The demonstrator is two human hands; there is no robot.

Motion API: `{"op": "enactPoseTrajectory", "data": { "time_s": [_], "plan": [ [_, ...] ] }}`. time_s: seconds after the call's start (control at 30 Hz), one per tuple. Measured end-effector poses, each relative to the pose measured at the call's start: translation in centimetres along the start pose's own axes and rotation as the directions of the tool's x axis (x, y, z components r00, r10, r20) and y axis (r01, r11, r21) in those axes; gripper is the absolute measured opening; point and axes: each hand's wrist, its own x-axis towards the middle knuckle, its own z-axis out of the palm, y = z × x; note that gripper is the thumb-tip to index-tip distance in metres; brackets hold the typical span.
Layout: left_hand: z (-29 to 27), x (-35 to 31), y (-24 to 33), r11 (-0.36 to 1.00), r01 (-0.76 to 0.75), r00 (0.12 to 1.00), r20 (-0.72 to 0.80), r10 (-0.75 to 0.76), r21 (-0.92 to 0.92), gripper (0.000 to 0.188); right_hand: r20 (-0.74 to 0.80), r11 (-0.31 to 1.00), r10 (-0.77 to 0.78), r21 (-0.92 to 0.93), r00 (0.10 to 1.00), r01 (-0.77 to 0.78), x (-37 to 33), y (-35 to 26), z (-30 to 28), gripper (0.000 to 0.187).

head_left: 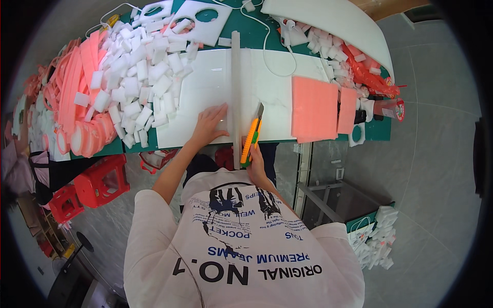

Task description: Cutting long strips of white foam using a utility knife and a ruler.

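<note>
My left hand (209, 126) lies on a glossy white board (200, 92), its fingers stretched out toward a long, narrow off-white strip (235, 92). The strip runs from the far side of the board toward me, and its near end juts past the table edge close to my body. My right hand (256, 163) is closed around the yellow and green handle of a utility knife (250, 138), just right of the strip. The knife's blade (260, 110) is out and points away from me over the board. Some of my right fingers are hidden behind the handle.
Left of the board lie heaped white foam blocks (136, 82) and pink foam strips (77, 87). Pink foam sheets (314, 109) rest on its right, and a white cable (295, 64) loops across its far part. Red stools (105, 179) stand at the lower left.
</note>
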Motion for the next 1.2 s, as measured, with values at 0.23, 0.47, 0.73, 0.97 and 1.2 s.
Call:
{"op": "enactPoseTrajectory", "data": {
  "time_s": [0.23, 0.47, 0.73, 0.97, 1.2],
  "plan": [
    [-1.2, 3.7, -1.4, 0.985, 0.009, 0.999, -0.049, -0.018, -0.174, 0.081, -0.085, 0.985, -0.079, -0.162, 0.993, 0.065, -0.4, -0.5, 0.1, 0.026],
    [-1.2, 8.4, -3.1, 0.994, -0.103, 0.989, 0.107, 0.099, 0.026, 0.104, -0.042, 0.419, -0.489, -0.887, 0.872, 0.193, 2.3, -6.6, 3.6, 0.023],
    [-1.2, 8.6, -3.3, 0.998, -0.070, 0.987, 0.146, 0.068, 0.007, 0.107, 0.252, -0.134, -0.611, -0.967, 0.750, 0.215, 11.9, -9.8, 8.6, 0.038],
    [-1.0, 8.4, -3.6, 0.999, -0.054, 0.990, 0.129, 0.055, -0.010, 0.105, 0.199, -0.203, -0.520, -0.973, 0.830, 0.107, 13.7, -10.0, 10.0, 0.044],
    [-1.2, 8.4, -3.6, 0.997, -0.069, 0.990, 0.122, 0.071, -0.021, 0.100, 0.203, -0.249, -0.484, -0.964, 0.851, 0.088, 13.4, -10.3, 10.4, 0.040]
  ]
}}
